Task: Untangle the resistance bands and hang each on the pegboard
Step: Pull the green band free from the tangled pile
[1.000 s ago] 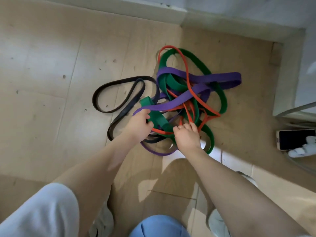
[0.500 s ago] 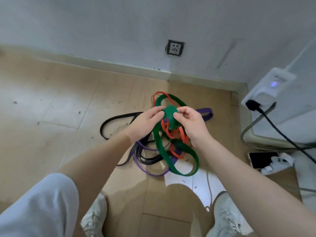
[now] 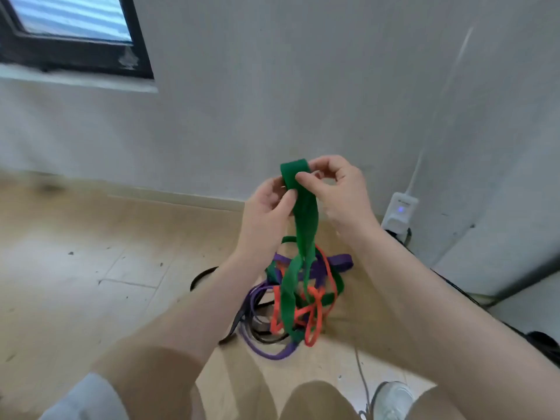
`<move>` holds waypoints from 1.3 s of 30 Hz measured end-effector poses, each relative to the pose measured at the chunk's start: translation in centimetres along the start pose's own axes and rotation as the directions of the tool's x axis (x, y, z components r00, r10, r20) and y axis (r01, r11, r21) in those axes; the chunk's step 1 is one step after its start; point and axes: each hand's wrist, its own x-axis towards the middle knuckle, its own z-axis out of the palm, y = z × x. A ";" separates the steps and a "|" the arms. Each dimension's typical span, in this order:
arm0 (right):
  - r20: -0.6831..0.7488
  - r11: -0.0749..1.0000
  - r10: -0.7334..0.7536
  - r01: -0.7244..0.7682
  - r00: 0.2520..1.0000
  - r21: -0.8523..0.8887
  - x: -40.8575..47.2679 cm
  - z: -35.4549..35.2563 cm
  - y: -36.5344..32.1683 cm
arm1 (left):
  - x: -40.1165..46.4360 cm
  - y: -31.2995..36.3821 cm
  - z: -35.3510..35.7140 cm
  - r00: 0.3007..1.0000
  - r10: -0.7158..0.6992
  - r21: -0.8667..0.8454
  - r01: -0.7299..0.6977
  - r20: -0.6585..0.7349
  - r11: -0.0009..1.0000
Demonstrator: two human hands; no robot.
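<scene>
Green band [image 3: 304,225]: pinched in my left hand [image 3: 266,213] and right hand [image 3: 339,192]; orange band [image 3: 315,313] threaded through, may cinch if I pull.

Speckled tan tile floor [image 3: 91,283] under tangled purple [image 3: 272,354], orange [image 3: 312,338], black bands [image 3: 201,274].

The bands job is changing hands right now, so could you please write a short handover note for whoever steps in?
Left hand and right hand both pinch the top fold of the green band, lifted above the floor.
Its lower part is tangled with the orange band, purple band and black band in the heap below.
Done: nothing freed or hung.
Left: free green, then the others; no pegboard in view.
</scene>
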 end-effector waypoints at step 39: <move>0.034 0.717 0.486 -0.421 0.873 0.555 2.5 0.7 -8.5 | -0.6 4.8 -1.1 0.995 0.094 0.426 -0.066 -0.046 0.902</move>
